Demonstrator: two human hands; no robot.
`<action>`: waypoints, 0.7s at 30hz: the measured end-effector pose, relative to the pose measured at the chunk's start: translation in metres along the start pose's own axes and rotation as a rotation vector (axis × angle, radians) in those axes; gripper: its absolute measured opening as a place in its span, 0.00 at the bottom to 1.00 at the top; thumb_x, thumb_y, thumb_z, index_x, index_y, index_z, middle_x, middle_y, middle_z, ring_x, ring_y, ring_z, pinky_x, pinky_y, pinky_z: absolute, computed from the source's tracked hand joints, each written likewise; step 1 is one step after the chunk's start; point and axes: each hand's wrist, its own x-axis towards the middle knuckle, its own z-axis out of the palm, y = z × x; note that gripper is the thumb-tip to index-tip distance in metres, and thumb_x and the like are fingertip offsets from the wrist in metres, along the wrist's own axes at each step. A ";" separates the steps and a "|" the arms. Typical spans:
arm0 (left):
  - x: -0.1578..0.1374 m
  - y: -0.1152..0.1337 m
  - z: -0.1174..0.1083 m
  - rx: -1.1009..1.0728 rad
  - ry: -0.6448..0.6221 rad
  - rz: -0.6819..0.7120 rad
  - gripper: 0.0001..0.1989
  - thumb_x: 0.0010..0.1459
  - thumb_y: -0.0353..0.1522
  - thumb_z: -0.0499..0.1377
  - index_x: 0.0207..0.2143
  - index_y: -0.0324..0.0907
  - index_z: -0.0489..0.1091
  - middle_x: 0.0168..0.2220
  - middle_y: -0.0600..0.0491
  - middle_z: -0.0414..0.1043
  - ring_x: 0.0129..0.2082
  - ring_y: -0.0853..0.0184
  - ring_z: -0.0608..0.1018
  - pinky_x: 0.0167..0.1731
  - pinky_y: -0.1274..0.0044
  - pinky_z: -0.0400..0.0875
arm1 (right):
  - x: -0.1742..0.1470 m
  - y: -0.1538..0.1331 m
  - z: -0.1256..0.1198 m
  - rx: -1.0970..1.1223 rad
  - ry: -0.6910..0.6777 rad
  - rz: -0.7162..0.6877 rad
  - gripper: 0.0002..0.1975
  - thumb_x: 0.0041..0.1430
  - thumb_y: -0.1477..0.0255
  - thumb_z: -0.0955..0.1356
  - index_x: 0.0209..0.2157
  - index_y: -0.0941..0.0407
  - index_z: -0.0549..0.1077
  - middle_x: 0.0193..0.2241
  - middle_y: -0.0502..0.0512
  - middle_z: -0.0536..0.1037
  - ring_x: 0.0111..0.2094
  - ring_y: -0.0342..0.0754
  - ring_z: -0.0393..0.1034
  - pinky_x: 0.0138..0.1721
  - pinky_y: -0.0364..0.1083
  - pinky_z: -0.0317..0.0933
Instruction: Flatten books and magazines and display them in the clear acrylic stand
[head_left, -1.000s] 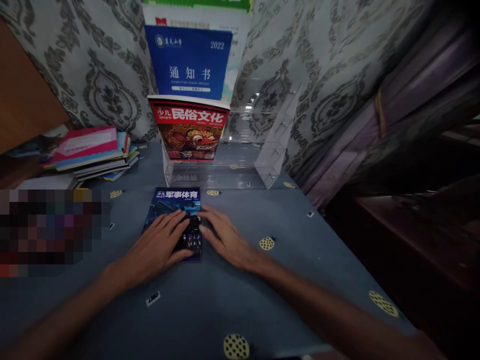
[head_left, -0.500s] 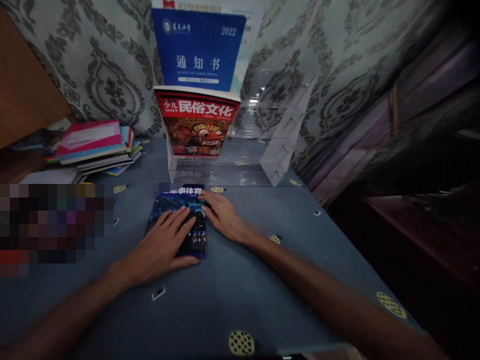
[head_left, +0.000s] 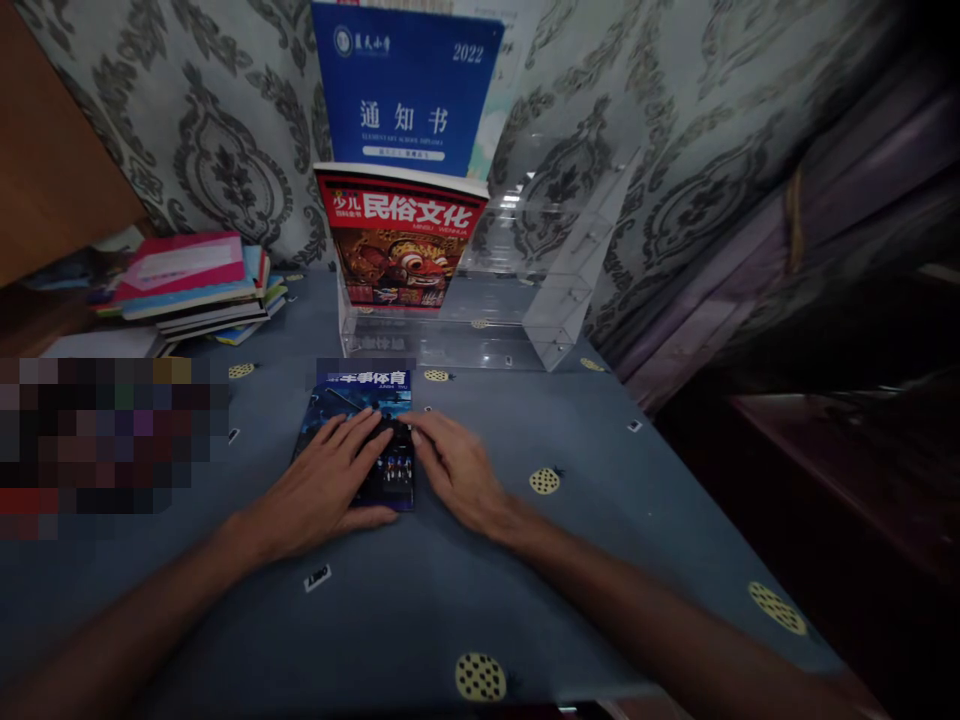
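A dark blue book (head_left: 397,470) with white Chinese lettering lies flat on the table in front of me. My left hand (head_left: 334,465) rests across its cover, fingers stretched out and the thumb along the lower edge. At the book's right edge is my right hand (head_left: 457,465), its fingers extended and the fingertips touching the cover near that edge. Whether any finger reaches under the cover cannot be made out. Behind the book stands a clear acrylic rack (head_left: 555,300). It holds a red-topped book (head_left: 401,245) and, higher up, a blue folder (head_left: 405,85) marked 2022.
A stack of books and notebooks (head_left: 195,275) sits at the back left. A pixelated patch hides the table's left side. The blue tablecloth (head_left: 570,590) has a pineapple print. Patterned wall covering (head_left: 225,140) rises behind, and a curtain (head_left: 735,260) hangs to the right.
My right hand has slid from the book's upper right corner down along its right edge, toward me. My left hand stays on the cover. The view has shifted slightly.
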 end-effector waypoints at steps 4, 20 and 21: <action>0.000 0.000 0.000 -0.015 -0.006 -0.007 0.41 0.63 0.57 0.49 0.67 0.39 0.55 0.68 0.37 0.56 0.70 0.50 0.58 0.66 0.56 0.53 | 0.001 0.001 0.000 0.150 0.079 0.117 0.15 0.71 0.69 0.59 0.52 0.50 0.73 0.48 0.56 0.79 0.49 0.51 0.74 0.52 0.54 0.67; 0.000 -0.004 -0.010 -0.303 -0.013 -0.128 0.46 0.56 0.58 0.57 0.69 0.44 0.51 0.70 0.39 0.53 0.69 0.48 0.58 0.66 0.53 0.54 | 0.003 -0.008 -0.008 0.671 0.198 0.236 0.12 0.69 0.62 0.65 0.47 0.50 0.75 0.44 0.55 0.80 0.44 0.51 0.78 0.52 0.57 0.67; 0.000 -0.007 -0.012 -0.353 -0.018 -0.142 0.47 0.55 0.58 0.58 0.69 0.45 0.51 0.70 0.40 0.53 0.69 0.47 0.58 0.65 0.53 0.54 | 0.003 -0.010 -0.008 0.681 0.191 0.232 0.12 0.69 0.62 0.65 0.48 0.50 0.75 0.43 0.55 0.81 0.45 0.52 0.78 0.53 0.57 0.67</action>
